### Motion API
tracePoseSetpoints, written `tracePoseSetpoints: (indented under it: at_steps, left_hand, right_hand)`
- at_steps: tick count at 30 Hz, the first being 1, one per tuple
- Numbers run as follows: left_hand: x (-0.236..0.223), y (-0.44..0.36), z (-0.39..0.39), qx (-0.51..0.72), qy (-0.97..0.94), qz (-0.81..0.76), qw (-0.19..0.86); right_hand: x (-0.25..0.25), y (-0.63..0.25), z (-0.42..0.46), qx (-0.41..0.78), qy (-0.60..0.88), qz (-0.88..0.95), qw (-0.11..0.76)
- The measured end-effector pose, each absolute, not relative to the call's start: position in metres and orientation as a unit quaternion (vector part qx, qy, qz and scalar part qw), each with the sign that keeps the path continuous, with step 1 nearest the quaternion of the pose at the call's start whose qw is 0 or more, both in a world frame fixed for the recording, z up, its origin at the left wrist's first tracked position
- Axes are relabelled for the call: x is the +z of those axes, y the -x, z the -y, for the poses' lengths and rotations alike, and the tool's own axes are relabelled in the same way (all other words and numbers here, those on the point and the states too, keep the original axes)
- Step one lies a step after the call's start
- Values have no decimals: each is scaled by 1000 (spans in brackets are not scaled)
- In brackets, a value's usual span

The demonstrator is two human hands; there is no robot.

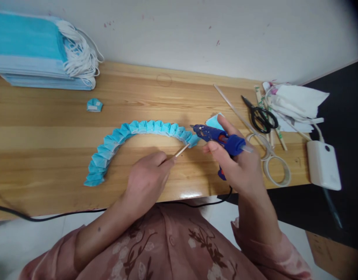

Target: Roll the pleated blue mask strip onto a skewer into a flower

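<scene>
A curved strip of folded light-blue pieces (140,127) arches across the wooden table. My left hand (149,177) is closed on a thin wooden stick (182,150), whose far tip touches the strip's right end. In my right hand (243,167) is a blue glue gun (210,134), its nozzle pointing left just above that same end. Partly hidden behind the gun lies a loose blue piece (215,121). Another small folded blue piece (94,105) with white patches rests apart at the upper left.
A stack of blue face masks (27,42) stands at the back left. On the right lie black scissors (262,116), a clear glue stick (231,105), tape rolls (277,171), white paper (298,99) and a white power bank (323,165). A black cable (50,216) runs along the front edge.
</scene>
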State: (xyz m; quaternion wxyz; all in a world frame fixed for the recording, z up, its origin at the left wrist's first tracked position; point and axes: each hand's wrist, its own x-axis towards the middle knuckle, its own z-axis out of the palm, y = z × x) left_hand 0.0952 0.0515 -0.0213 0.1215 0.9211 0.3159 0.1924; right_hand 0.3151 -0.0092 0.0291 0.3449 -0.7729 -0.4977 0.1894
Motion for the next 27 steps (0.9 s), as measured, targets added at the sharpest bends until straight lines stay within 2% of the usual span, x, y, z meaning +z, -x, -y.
tracePoseSetpoints:
  at_steps: [7, 21, 27]
  left_hand:
    - [-20, -96, -51, 183, -921, -321, 126]
    - [-19, -97, -51, 192, -923, -318, 102]
    - [-18, -97, -51, 158, -924, -331, 108]
  right_hand:
    - [30, -309, -3, 305, 715, 468, 420]
    - [25, -302, -16, 326, 727, 464, 387]
    - [26, -301, -17, 314, 738, 461, 380]
